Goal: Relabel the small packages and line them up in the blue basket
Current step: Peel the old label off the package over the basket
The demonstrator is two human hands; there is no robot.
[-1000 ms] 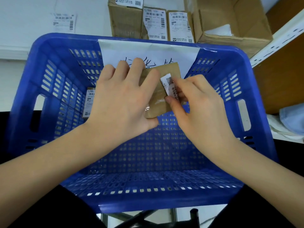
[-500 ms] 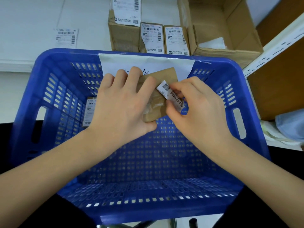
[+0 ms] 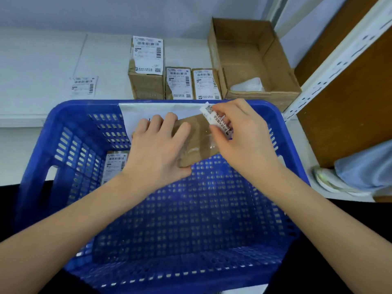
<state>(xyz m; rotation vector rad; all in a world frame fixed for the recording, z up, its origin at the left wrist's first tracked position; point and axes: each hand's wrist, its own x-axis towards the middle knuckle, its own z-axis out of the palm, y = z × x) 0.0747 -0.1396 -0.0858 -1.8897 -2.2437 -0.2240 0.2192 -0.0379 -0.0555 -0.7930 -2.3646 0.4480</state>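
Brown package (image 3: 197,141), peeled barcode label (image 3: 216,119), unreadable

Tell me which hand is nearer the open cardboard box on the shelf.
Right. The right hand is just below the open box, pinching a label; the left hand sits farther left, gripping a package.

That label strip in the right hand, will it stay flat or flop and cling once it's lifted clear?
Probably floppy: the label strip looks like thin paper, already bending where the right hand pinches it. If its back is sticky, it may cling to fingers. It likely weighs almost nothing.
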